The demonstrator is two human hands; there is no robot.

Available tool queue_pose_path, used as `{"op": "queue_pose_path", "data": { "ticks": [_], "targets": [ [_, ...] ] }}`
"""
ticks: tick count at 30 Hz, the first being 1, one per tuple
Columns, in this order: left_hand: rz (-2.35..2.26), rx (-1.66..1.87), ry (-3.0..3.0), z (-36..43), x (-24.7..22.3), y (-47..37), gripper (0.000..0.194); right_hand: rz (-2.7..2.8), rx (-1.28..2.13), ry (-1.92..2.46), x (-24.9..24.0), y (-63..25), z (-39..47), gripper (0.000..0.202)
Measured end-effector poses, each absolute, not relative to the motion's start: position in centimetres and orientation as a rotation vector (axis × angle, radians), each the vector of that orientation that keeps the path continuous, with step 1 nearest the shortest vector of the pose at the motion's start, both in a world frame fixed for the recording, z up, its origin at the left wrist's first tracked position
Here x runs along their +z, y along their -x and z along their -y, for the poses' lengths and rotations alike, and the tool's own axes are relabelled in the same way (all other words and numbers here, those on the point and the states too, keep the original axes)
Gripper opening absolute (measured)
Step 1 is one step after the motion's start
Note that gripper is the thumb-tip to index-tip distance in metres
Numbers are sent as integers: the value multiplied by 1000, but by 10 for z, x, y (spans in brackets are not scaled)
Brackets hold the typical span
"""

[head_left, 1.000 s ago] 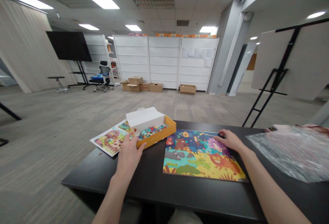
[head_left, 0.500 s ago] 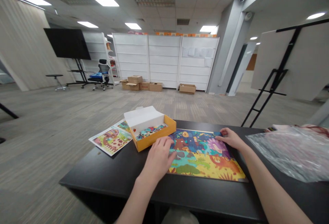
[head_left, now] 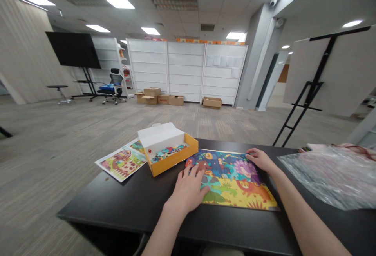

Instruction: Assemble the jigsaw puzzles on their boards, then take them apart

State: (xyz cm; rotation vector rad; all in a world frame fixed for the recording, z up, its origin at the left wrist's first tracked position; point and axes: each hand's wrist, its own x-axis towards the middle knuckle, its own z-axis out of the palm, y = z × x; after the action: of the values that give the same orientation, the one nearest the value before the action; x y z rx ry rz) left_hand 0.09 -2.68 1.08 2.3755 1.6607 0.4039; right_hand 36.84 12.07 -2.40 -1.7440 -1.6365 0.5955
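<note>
A colourful jigsaw puzzle (head_left: 235,181) of cartoon animals lies flat on the black table in front of me. My left hand (head_left: 189,187) rests palm down over its left side, with its fingers spread. At the far right corner, my right hand (head_left: 260,160) has its bent fingertips drawn together on a dark blue corner piece (head_left: 243,155). A thin pale strip shows along the puzzle's far edge. Just beyond my left hand stands a yellow box (head_left: 176,158), its white lid flap raised. Inside it are many loose puzzle pieces (head_left: 169,152).
A printed farm picture sheet (head_left: 122,162) lies left of the box, partly under it. Crumpled clear plastic (head_left: 326,177) covers the table's right side. The black table (head_left: 117,205) ends at a front left corner. Cardboard boxes (head_left: 151,95) stand far off by white shelving.
My left hand has slid nearer to me and spread its fingers, uncovering more of the puzzle's left part. The right hand's fingertips have come closer together at the corner. The view has shifted slightly.
</note>
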Motion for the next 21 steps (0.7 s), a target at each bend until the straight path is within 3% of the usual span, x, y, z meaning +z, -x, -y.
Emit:
{"op": "queue_pose_path", "data": {
  "ticks": [7,12,21],
  "targets": [
    [-1683,411,-2369,22,16,-5,47,1558,593,1749,-24,-365,-120,27],
    [-1682,419,-2393,18,15,-4,46,1573,665,1529,-20,-359,-114,40],
    [-1691,422,-2405,17,11,-4,45,1431,604,1681,-25,-363,-117,35]
  ]
}}
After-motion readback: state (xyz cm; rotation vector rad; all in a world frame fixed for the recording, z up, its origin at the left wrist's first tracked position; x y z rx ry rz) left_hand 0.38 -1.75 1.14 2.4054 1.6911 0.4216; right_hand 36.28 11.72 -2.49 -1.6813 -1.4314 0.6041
